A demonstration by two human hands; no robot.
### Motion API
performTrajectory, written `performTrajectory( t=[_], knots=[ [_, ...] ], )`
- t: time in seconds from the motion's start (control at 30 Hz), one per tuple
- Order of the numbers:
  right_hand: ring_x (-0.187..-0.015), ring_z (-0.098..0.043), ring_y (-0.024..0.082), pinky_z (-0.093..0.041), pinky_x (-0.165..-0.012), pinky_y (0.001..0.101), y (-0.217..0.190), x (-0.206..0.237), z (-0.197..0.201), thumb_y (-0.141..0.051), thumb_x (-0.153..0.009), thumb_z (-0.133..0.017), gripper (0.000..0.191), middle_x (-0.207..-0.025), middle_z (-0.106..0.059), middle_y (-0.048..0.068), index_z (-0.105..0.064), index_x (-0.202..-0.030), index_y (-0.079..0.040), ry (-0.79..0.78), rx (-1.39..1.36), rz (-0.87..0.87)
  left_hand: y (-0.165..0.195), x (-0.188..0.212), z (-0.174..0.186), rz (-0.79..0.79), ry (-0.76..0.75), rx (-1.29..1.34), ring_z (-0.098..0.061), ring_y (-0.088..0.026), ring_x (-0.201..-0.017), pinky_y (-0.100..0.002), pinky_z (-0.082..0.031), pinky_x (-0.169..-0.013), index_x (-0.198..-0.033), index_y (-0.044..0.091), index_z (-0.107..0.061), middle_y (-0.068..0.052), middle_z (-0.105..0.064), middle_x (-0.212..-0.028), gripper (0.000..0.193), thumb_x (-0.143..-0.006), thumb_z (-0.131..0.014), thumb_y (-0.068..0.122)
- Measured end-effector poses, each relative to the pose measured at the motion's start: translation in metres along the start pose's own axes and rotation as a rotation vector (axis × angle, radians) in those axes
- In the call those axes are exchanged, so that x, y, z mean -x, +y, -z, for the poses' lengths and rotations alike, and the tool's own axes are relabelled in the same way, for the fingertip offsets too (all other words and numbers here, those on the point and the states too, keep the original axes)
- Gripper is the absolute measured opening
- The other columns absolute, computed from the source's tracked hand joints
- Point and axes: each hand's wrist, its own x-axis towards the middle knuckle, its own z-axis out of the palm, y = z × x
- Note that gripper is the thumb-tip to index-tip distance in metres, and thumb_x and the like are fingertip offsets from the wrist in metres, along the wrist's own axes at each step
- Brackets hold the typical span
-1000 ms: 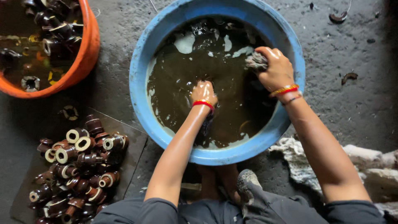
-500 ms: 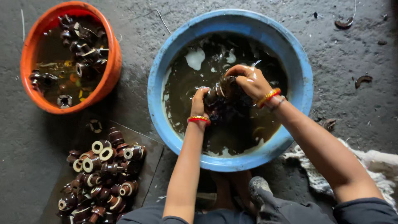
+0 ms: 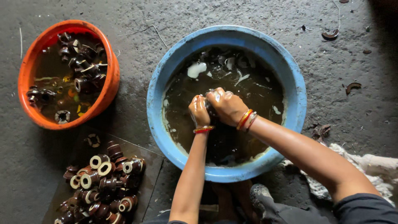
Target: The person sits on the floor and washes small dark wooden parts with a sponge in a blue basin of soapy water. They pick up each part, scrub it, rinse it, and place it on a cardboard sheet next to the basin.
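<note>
Both of my hands meet over the middle of a blue tub [image 3: 290,79] filled with dark, murky water. My left hand [image 3: 199,111] and my right hand [image 3: 226,105] are closed together around a small dark object [image 3: 210,108] that is mostly hidden between the fingers. It looks like one of the brown spool-shaped parts. Red and orange bangles sit on both wrists. Pale foam floats on the water behind my hands.
An orange tub [image 3: 110,83] at the left holds dark water and several brown spool-shaped parts. A heap of the same brown and white parts [image 3: 103,182] lies on a flat sheet at the lower left. A pale cloth [image 3: 369,166] lies on the concrete floor at the right.
My right hand came from the tub's far right to the middle. My left hand rose out of the water, and both now clasp a dark object together. The view shifted right.
</note>
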Motion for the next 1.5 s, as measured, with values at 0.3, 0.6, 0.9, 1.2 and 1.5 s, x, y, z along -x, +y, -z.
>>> performTrajectory(
  t=[0.3, 0.6, 0.9, 1.2, 1.5],
  knots=[
    [-0.089, -0.071, 0.04, -0.057, -0.074, 0.0463, 0.014, -0.016, 0.035, -0.023, -0.056, -0.092, 0.063, -0.091, -0.071, 0.02, -0.058, -0.105, -0.003, -0.111, -0.373, -0.066, 0.041, 0.007, -0.013, -0.221, 0.024, 0.102, -0.051, -0.01, -0.076, -0.032, -0.044, -0.069, -0.094, 0.0, -0.058, -0.004, -0.056, -0.081, 0.018, -0.102, -0.048, 0.013],
    [-0.095, -0.075, 0.033, -0.057, -0.081, 0.0423, 0.022, -0.006, 0.021, -0.027, -0.064, -0.089, 0.065, -0.1, -0.073, 0.016, -0.057, -0.116, -0.006, -0.183, -0.621, -0.098, 0.062, 0.011, 0.002, -0.199, -0.06, -0.195, -0.055, -0.019, -0.061, -0.037, -0.042, -0.06, -0.085, 0.004, -0.061, -0.01, -0.055, -0.067, 0.03, -0.101, -0.046, 0.025],
    [-0.094, -0.073, 0.037, -0.057, -0.078, 0.0403, 0.004, 0.014, 0.018, -0.025, -0.069, -0.088, 0.056, -0.097, -0.072, 0.018, -0.058, -0.112, -0.005, 0.047, -0.504, -0.18, 0.096, 0.016, -0.008, -0.239, -0.113, -0.177, -0.067, -0.014, -0.077, -0.029, -0.053, -0.074, -0.093, 0.001, -0.067, -0.006, -0.069, -0.081, 0.034, -0.097, -0.061, 0.035],
    [-0.091, -0.068, 0.041, -0.055, -0.078, 0.0419, -0.004, 0.012, 0.02, -0.017, -0.065, -0.086, 0.058, -0.1, -0.067, 0.02, -0.059, -0.115, -0.003, 0.108, -0.488, 0.033, 0.068, 0.009, 0.007, -0.096, -0.188, 0.062, -0.057, -0.006, -0.072, -0.025, -0.048, -0.066, -0.091, -0.001, -0.068, -0.001, -0.065, -0.076, 0.032, -0.102, -0.054, 0.026],
    [-0.099, -0.068, 0.04, -0.055, -0.084, 0.0429, 0.007, 0.02, 0.029, -0.014, -0.065, -0.086, 0.063, -0.109, -0.067, 0.018, -0.058, -0.121, -0.006, 0.112, -0.418, 0.047, 0.049, 0.006, 0.003, -0.08, -0.298, 0.057, -0.055, -0.004, -0.077, -0.025, -0.049, -0.07, -0.094, 0.001, -0.069, 0.001, -0.065, -0.081, 0.03, -0.106, -0.06, 0.027]
  ],
)
